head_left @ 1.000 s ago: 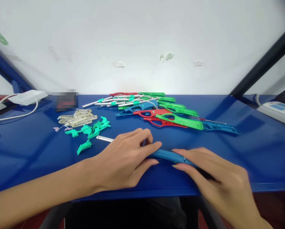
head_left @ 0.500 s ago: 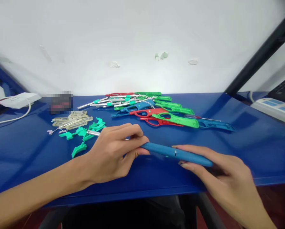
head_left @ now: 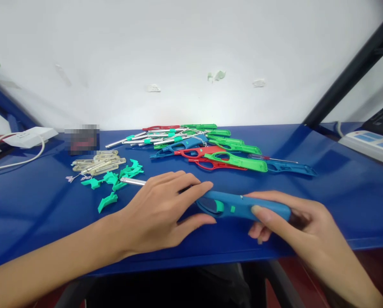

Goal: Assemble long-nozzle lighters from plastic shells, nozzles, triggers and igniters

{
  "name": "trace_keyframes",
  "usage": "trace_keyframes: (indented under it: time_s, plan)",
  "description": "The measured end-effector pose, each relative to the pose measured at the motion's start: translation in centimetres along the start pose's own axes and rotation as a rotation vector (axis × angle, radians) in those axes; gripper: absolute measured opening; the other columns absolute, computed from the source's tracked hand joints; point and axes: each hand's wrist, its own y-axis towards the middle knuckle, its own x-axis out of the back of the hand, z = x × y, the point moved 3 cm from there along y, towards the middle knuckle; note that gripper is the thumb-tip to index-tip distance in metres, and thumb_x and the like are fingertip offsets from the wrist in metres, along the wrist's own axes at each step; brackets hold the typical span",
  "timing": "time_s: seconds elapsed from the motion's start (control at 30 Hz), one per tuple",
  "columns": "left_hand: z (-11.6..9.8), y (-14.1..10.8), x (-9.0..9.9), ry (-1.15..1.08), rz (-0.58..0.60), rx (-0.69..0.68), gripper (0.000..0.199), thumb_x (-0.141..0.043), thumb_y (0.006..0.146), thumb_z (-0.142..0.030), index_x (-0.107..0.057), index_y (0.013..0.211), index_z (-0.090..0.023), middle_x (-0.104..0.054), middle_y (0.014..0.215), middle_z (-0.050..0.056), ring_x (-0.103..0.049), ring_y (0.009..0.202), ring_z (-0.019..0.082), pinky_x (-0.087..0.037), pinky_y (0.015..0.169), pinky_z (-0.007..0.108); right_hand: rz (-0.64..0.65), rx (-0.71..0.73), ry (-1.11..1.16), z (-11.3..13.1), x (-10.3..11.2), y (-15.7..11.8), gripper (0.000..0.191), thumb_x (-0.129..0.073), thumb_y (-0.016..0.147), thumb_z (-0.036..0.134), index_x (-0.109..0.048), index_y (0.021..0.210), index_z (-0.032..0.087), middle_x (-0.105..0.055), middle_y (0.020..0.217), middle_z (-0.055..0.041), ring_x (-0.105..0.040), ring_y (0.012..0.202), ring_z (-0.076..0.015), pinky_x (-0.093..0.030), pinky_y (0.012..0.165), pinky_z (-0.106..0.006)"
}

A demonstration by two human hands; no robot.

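Observation:
A blue long-neck lighter with a green trigger lies crosswise between my hands, its broad side turned towards me. My right hand is closed on the handle end, thumb on the near face and fingers behind. Around the front part, my left hand is curled with its index finger along the top; its thumb stands lower, and the inner fingers are hidden. The lighter's metal tube sticks out to the left past this hand. Just beyond that hand, several loose green triggers are scattered on the blue table.
Pale clear fuel tanks lie in a pile at the left. Farther back are metal tubes with green parts, and red, blue and green lighter shell halves. A white power strip is at right, a white box with cable at left.
The lighter has rolled from its narrow edge to its broad side, bringing the green trigger into view. My left thumb has moved away from the index finger.

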Motion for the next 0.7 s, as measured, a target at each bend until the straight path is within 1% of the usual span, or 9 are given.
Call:
trace_keyframes:
  time_s: [0.07,0.17,0.23,0.3,0.4,0.5,0.57,0.63,0.7]
  plan:
    - [-0.1,0.5,-0.1,-0.031,0.084,0.036,0.034,-0.069,0.105,-0.036,-0.070,0.129,-0.012,-0.076,0.106,0.008,-0.073,0.091,0.026,-0.057,0.081,0.040,0.004,0.039,-0.062,0.1,-0.1,0.1,0.026,-0.081,0.089,0.052,-0.086,0.100,0.029,-0.080,0.065,0.0003,-0.077,0.055,-0.0150,-0.062,0.054,-0.015]
    - [-0.1,1.5,-0.1,-0.123,0.304,0.099,0.023,-0.078,0.098,-0.028,-0.074,0.118,-0.017,-0.075,0.099,0.004,-0.073,0.084,0.024,-0.053,0.071,0.035,-0.025,0.131,-0.166,0.3,-0.2,-0.1,0.020,-0.082,0.088,0.050,-0.087,0.100,0.034,-0.083,0.074,0.0029,-0.079,0.060,-0.0141,-0.062,0.059,-0.013]
    - [0.0,1.9,0.0,-0.173,0.385,0.129,0.015,-0.083,0.094,-0.024,-0.074,0.105,-0.019,-0.075,0.093,0.001,-0.073,0.081,0.022,-0.050,0.067,0.032,-0.051,0.184,-0.219,0.4,-0.3,-0.2,0.017,-0.081,0.088,0.049,-0.087,0.099,0.039,-0.085,0.080,0.0054,-0.080,0.063,-0.0129,-0.062,0.063,-0.012]
    - [0.0,2.3,0.2,-0.192,0.395,0.160,0.012,-0.084,0.092,-0.020,-0.072,0.091,-0.019,-0.072,0.083,-0.002,-0.070,0.075,0.020,-0.045,0.063,0.031,-0.070,0.232,-0.265,0.5,-0.2,-0.4,0.014,-0.081,0.089,0.050,-0.087,0.099,0.042,-0.086,0.083,0.0080,-0.081,0.066,-0.0116,-0.062,0.066,-0.010]
    - [-0.2,2.5,0.2,-0.199,0.380,0.206,0.021,-0.080,0.091,-0.014,-0.065,0.078,-0.018,-0.066,0.073,-0.003,-0.064,0.065,0.017,-0.038,0.057,0.030,-0.070,0.297,-0.342,0.5,-0.1,-0.6,0.014,-0.079,0.091,0.051,-0.086,0.102,0.045,-0.086,0.087,0.0109,-0.082,0.069,-0.0110,-0.063,0.075,-0.011]
    - [-0.6,2.5,0.1,-0.173,0.394,0.202,0.024,-0.072,0.090,-0.006,-0.058,0.075,-0.018,-0.063,0.071,-0.004,-0.057,0.060,0.015,-0.033,0.054,0.031,-0.037,0.334,-0.416,0.1,0.1,-0.7,0.016,-0.077,0.094,0.050,-0.085,0.107,0.044,-0.087,0.096,0.0110,-0.083,0.077,-0.0134,-0.064,0.085,-0.016]
    - [-0.8,2.5,0.1,-0.120,0.389,0.175,0.023,-0.066,0.090,-0.003,-0.057,0.076,-0.019,-0.063,0.072,-0.003,-0.055,0.059,0.015,-0.031,0.054,0.032,-0.024,0.342,-0.439,-0.2,0.1,-0.8,0.017,-0.076,0.095,0.049,-0.084,0.109,0.044,-0.087,0.100,0.0108,-0.084,0.081,-0.0145,-0.065,0.087,-0.018]
    - [-0.8,2.5,0.2,-0.069,0.377,0.149,0.021,-0.063,0.088,-0.002,-0.057,0.077,-0.019,-0.064,0.074,-0.003,-0.056,0.060,0.016,-0.030,0.054,0.034,-0.025,0.339,-0.438,-0.3,0.0,-0.8,0.017,-0.076,0.095,0.048,-0.083,0.110,0.044,-0.087,0.099,0.0106,-0.084,0.081,-0.0144,-0.065,0.085,-0.018]
    - [-0.8,2.5,0.3,-0.046,0.371,0.123,0.021,-0.062,0.087,-0.001,-0.057,0.077,-0.019,-0.063,0.074,-0.003,-0.056,0.059,0.016,-0.029,0.053,0.035,-0.022,0.320,-0.419,-0.2,-0.1,-0.7,0.016,-0.076,0.095,0.049,-0.083,0.107,0.042,-0.087,0.094,0.0094,-0.082,0.074,-0.0136,-0.065,0.080,-0.017]
